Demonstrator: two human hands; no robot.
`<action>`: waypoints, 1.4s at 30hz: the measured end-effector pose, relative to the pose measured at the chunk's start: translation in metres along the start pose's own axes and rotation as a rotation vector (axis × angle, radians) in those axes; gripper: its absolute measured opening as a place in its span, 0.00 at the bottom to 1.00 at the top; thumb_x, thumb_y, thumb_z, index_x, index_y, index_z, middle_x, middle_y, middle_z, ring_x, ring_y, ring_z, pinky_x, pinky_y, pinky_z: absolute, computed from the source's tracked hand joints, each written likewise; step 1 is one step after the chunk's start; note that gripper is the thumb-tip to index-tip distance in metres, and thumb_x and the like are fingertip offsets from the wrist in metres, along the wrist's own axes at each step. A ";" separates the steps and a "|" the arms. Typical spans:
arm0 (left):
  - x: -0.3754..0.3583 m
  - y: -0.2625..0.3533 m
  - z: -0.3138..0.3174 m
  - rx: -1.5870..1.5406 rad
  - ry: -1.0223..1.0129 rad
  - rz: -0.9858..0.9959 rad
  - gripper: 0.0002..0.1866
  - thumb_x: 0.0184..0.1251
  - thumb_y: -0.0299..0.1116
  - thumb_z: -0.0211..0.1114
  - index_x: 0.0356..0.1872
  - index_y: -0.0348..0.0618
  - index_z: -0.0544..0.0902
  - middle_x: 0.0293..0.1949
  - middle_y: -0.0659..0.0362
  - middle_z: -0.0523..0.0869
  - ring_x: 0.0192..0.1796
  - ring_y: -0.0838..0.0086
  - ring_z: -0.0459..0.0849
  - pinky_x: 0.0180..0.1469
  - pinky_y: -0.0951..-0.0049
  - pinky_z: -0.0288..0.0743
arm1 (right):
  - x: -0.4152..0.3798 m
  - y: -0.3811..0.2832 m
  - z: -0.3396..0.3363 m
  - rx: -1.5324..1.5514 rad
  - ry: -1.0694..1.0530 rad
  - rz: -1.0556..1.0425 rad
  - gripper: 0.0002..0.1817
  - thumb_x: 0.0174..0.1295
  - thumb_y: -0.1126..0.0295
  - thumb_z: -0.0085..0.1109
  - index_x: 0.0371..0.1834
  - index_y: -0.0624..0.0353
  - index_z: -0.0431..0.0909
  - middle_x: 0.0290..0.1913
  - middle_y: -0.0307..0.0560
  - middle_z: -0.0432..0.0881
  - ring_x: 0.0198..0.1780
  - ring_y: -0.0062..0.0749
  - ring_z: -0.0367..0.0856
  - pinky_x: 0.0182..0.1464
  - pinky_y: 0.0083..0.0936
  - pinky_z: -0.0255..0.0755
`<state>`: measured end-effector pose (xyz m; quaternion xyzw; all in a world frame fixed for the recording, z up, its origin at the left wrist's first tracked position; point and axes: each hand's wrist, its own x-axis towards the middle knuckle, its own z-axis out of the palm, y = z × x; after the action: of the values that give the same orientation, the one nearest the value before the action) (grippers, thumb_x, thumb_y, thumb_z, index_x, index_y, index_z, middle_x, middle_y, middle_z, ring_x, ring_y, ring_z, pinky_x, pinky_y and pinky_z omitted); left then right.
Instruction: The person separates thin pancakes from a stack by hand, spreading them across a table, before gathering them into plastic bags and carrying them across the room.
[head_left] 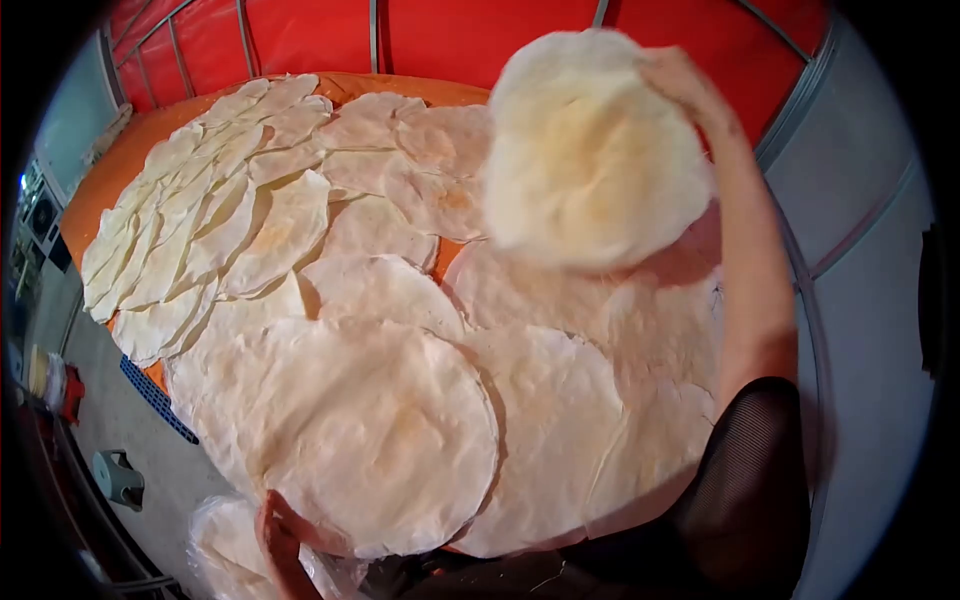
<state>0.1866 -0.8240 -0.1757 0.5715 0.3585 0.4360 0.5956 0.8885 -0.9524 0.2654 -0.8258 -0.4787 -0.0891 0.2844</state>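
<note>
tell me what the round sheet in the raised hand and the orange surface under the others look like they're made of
Raised round sheet: seemingly thin dough or flatbread, pale, matte, motion-blurred, held at its edge by the right hand. Orange surface: probably cloth or plastic sheeting, smooth, evenly coloured; can't tell which.

We've got thin, papery flatbread rounds (370,440) here, matt and dry-looking with a floury, slightly wrinkled surface. The lifted round (590,150) looks soft and a bit translucent. Underneath is an orange cloth (120,160), matt, with painted metal bars (373,35) against glossy red sheeting (470,40).
</note>
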 end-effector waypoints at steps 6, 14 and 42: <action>0.009 0.074 0.051 -0.390 0.188 -0.494 0.14 0.64 0.40 0.50 0.38 0.40 0.75 0.34 0.61 0.77 0.38 0.77 0.74 0.39 0.79 0.67 | 0.008 0.128 0.103 -0.600 0.141 0.109 0.16 0.54 0.60 0.50 0.38 0.63 0.73 0.38 0.57 0.78 0.41 0.50 0.77 0.39 0.39 0.71; 0.017 0.153 0.108 -0.467 -0.109 -0.473 0.22 0.53 0.25 0.58 0.51 0.35 0.67 0.46 0.49 0.76 0.47 0.58 0.77 0.46 0.57 0.73 | -0.131 -0.008 0.305 0.179 -0.409 -0.075 0.37 0.48 0.56 0.61 0.58 0.63 0.56 0.50 0.58 0.72 0.50 0.44 0.72 0.51 0.33 0.67; 0.028 0.089 0.076 -0.408 0.087 -0.476 0.14 0.61 0.40 0.58 0.40 0.40 0.76 0.32 0.64 0.80 0.31 0.81 0.77 0.32 0.81 0.70 | -0.306 -0.272 0.374 1.456 -1.006 0.583 0.17 0.62 0.60 0.50 0.43 0.65 0.75 0.40 0.38 0.77 0.40 0.15 0.72 0.43 0.15 0.65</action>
<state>0.2576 -0.8295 -0.0788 0.3210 0.4125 0.3714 0.7674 0.4515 -0.8682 -0.0661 -0.4730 -0.2574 0.6764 0.5025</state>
